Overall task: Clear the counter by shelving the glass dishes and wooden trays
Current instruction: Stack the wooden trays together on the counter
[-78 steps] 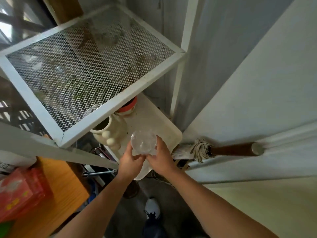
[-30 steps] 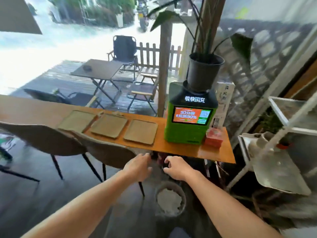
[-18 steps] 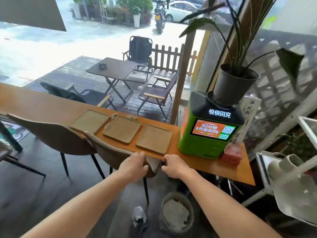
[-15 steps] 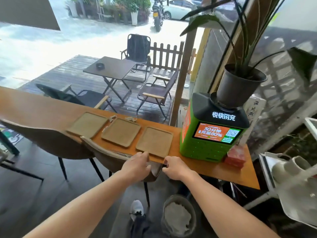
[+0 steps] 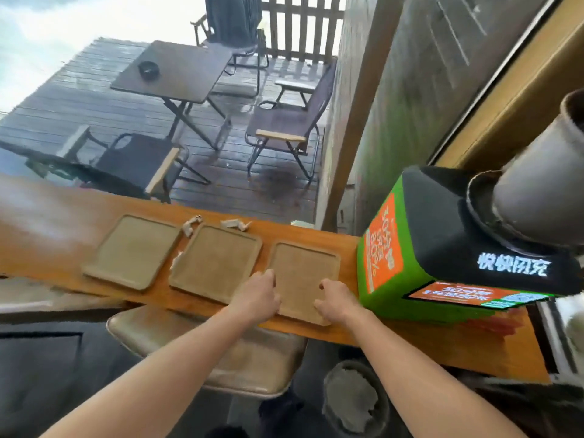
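Left of the one green charging station (image 5: 442, 257), three wooden trays (image 5: 131, 251) (image 5: 216, 262) (image 5: 305, 279) and at least two paper scraps (image 5: 191, 224) (image 5: 235, 223) are counted. One plant pot (image 5: 543, 172) is counted atop it. Two hands (image 5: 257, 295) (image 5: 336, 300) are counted.

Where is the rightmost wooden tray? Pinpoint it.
Head view: the rightmost tray lies on the counter between the middle tray and the green machine, left hand and right hand at its near corners.

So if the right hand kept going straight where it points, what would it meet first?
The rightmost wooden tray: the right hand sits over its near right corner, pointing toward its far rim; whether it touches is unclear. The green charging box stands aside, out of that line.
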